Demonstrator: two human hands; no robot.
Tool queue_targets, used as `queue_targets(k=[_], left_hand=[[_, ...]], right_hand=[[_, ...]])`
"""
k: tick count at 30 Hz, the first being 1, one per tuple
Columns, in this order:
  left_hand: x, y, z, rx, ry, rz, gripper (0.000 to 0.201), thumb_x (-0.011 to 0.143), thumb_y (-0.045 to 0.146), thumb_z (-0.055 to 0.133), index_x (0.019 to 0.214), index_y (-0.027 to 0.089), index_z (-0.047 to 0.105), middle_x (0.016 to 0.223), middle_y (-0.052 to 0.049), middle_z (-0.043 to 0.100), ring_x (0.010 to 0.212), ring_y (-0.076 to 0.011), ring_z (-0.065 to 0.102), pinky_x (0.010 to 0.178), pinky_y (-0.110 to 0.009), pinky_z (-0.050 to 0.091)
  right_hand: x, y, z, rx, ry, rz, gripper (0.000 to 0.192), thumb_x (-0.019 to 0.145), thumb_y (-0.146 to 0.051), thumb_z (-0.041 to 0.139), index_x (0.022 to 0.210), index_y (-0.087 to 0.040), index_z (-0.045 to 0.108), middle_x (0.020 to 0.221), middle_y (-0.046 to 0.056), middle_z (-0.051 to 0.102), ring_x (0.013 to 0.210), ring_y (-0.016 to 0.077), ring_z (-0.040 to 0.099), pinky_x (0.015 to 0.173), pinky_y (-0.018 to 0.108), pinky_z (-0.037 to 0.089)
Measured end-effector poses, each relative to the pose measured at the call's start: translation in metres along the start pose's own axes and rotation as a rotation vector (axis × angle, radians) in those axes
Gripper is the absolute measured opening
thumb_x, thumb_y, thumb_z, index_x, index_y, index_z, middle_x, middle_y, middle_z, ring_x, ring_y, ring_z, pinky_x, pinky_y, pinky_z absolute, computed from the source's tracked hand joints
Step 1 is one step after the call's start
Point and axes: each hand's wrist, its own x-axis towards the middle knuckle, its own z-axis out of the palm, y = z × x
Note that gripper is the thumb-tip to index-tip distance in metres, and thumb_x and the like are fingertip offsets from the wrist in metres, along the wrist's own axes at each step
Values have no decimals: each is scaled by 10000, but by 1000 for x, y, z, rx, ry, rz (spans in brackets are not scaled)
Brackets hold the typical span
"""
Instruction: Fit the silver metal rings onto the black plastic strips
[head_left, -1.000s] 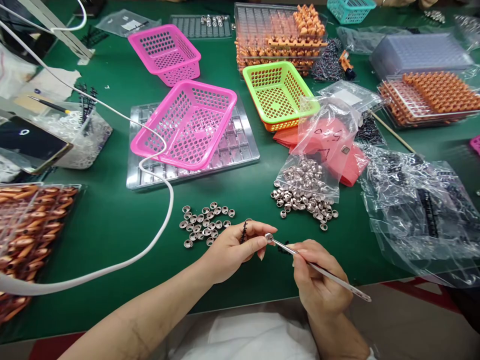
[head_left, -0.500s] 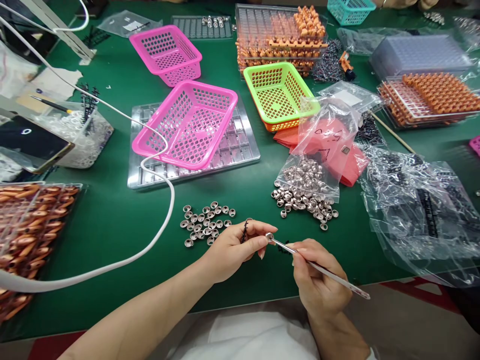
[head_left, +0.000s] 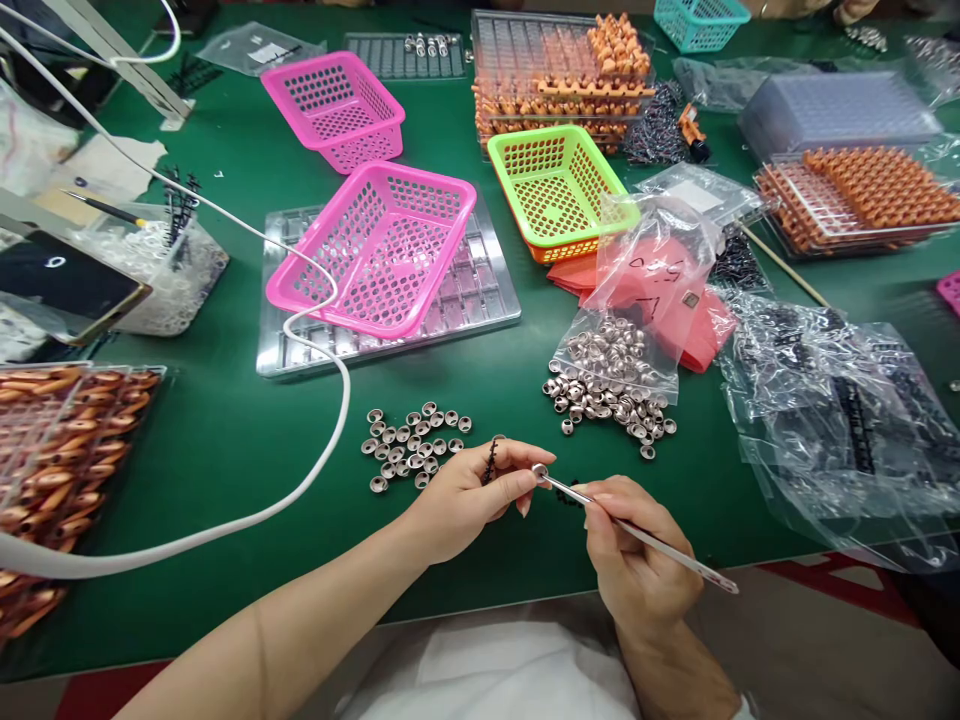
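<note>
**Tweezers meeting a small metal cap at the fingertips**

The right hand is gripping thin metal tweezers, whose tip is touching a small metal cap. The left hand is pinching that cap at its fingertips while also holding a black toothed strip. Just beyond the left hand, loose caps are lying on the green counter. Farther beyond the loose caps, a pink basket is sitting tilted on a clear tray.

Showing 2 pink baskets upper centre, 1 green basket, 1 teal basket top right, 2 hands approx. bottom centre.
</note>
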Motion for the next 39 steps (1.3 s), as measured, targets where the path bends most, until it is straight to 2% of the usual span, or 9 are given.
queue_targets(k=[10, 22, 28, 34, 39], left_hand=[[-1, 2, 1, 8, 25, 0, 409, 882, 454, 693, 1146, 142, 713, 680, 2, 594, 547, -92, 427, 497, -235, 281], [-1, -2, -1, 38, 9, 18, 345, 921, 429, 654, 1137, 166, 717, 705, -1, 622, 542, -87, 430, 514, -230, 305], [-1, 0, 0, 28, 19, 8, 382, 903, 445, 670, 1132, 144, 722, 657, 0, 614, 512, -84, 407, 485, -233, 272], [-2, 2, 4, -83, 52, 38, 356, 866, 419, 740, 1103, 165, 664, 830, -33, 674, 620, -104, 559, 502, -219, 316], [-1, -2, 1, -144, 33, 13, 353, 868, 460, 732, 1034, 156, 664, 821, -40, 673, 597, -91, 521, 493, -219, 281]], right_hand=[[-1, 1, -2, 55, -14, 10, 294, 825, -13, 674, 1031, -223, 683, 909, 48, 766, 808, 211, 747, 618, 346, 611], [-1, 0, 1, 77, 25, 43, 265, 837, -27, 674, 1010, -228, 685, 887, 43, 763, 815, 214, 749, 608, 347, 621], [-1, -2, 1, 58, 21, 79, 209, 853, -67, 675, 990, -225, 681, 885, 54, 765, 809, 220, 758, 546, 318, 619], [-2, 2, -1, 73, -5, 47, 269, 843, -35, 668, 1026, -233, 679, 893, 48, 762, 819, 217, 751, 588, 339, 623], [-1, 2, -2, 94, -26, 16, 310, 826, -1, 665, 1043, -221, 675, 911, 45, 764, 829, 216, 749, 629, 352, 621]])
